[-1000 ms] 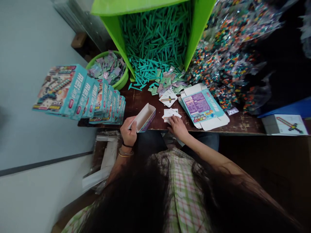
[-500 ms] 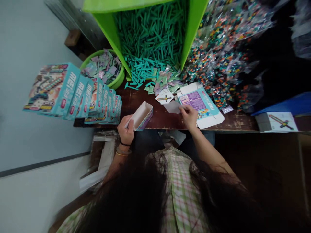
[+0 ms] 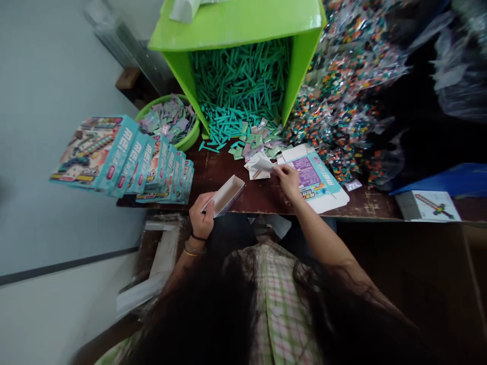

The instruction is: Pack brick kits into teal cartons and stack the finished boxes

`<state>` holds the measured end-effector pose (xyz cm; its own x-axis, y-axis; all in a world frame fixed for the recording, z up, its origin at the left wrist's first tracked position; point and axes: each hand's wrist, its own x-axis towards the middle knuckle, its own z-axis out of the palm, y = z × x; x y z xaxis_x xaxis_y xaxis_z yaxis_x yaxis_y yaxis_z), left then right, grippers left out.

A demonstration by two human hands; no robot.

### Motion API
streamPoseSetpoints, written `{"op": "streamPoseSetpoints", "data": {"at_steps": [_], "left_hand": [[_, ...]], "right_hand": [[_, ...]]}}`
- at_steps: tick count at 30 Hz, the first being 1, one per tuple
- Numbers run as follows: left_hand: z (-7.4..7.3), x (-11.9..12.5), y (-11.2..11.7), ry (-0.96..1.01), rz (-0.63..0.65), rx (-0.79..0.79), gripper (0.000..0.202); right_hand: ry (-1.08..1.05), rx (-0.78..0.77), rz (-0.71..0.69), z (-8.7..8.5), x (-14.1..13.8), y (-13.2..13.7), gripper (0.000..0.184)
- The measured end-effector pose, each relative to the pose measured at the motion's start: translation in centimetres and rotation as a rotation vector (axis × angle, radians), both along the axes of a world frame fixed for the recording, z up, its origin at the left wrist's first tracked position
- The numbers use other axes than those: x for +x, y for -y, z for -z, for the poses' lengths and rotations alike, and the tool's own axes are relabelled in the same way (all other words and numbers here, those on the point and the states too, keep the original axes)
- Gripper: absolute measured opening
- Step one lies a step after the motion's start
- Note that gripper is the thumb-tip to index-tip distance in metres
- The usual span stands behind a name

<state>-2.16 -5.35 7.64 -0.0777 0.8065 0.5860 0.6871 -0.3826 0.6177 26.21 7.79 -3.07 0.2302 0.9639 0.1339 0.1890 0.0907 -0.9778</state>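
Note:
My left hand (image 3: 202, 218) is closed around the near end of an open white carton (image 3: 227, 195) at the table's front edge. My right hand (image 3: 288, 181) pinches a folded white leaflet (image 3: 262, 164) and holds it just above a printed leaflet (image 3: 255, 174) lying on the table. Right of that hand lies a stack of flattened cyan and purple boxes (image 3: 317, 183). Small greenish packets (image 3: 258, 141) lie scattered just beyond the leaflet.
A row of finished cyan boxes (image 3: 125, 157) stands at the left. Behind are a green bowl of packets (image 3: 171, 119), a green bin of teal sticks (image 3: 243, 76) and bags of colourful bricks (image 3: 342, 101). A white booklet stack (image 3: 428, 205) lies at far right.
My right hand lifted a white leaflet from the near table and carried it away from me to beside the flat boxes. The left hand kept hold of the carton.

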Motion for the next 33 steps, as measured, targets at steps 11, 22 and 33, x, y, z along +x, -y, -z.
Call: {"op": "streamPoseSetpoints", "data": {"at_steps": [11,22,33], "left_hand": [[-0.1,0.7,-1.4,0.041,0.074,0.072,0.064],[0.4,0.4,-1.7,0.019,0.010,0.073,0.070],[-0.6,0.5,-2.0,0.089,-0.156,0.096,0.078]], "right_hand": [[0.349,0.598,-0.594,-10.3,-5.5,5.2,0.023],[0.577,0.639,-0.480,-13.2,-3.9,4.5,0.017],[0.710,0.518,-0.191,-8.5,1.9,4.2,0.036]]}}
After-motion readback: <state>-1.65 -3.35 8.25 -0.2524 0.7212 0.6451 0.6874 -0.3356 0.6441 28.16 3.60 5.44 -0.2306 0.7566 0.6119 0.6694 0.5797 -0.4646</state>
